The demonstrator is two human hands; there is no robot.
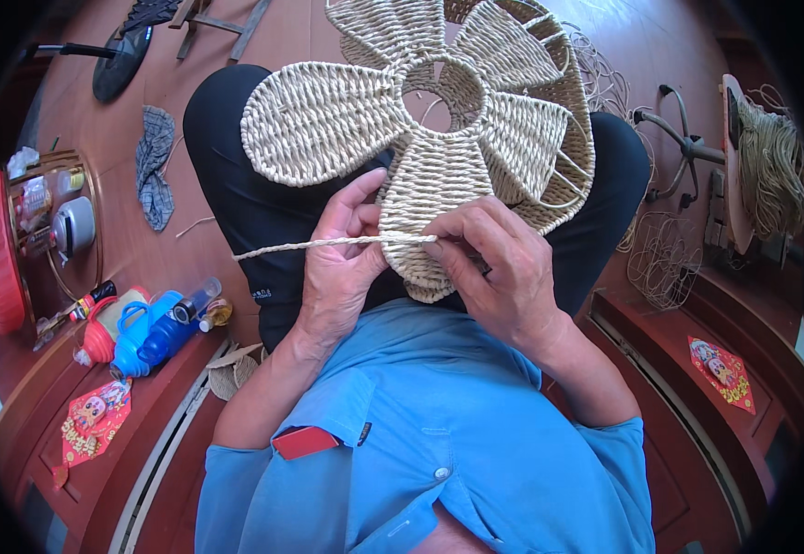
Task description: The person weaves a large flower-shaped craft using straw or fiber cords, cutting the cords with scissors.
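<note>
On my lap lies a pale woven flower-shaped piece (pixel 319 120), with several petals round a ringed opening and a deeper woven body behind. My left hand (pixel 342 268) grips the left side of the lower petal (pixel 430 175), its fingers partly behind it. My right hand (pixel 499 268) is closed in a pinch on a twisted pale cord (pixel 300 245) at that petal's right side. The cord runs across the petal and out to the left, over my left hand, its free end near my knee.
Around me are a wheeled chair base (pixel 688 148), cord hanks (pixel 762 166), loose wire (pixel 660 258), a stand with containers (pixel 60 217), blue bottles (pixel 162 342), a crumpled cloth (pixel 157 162) and a wooden stool (pixel 227 23). Red panels with curved edges (pixel 734 443) flank my body.
</note>
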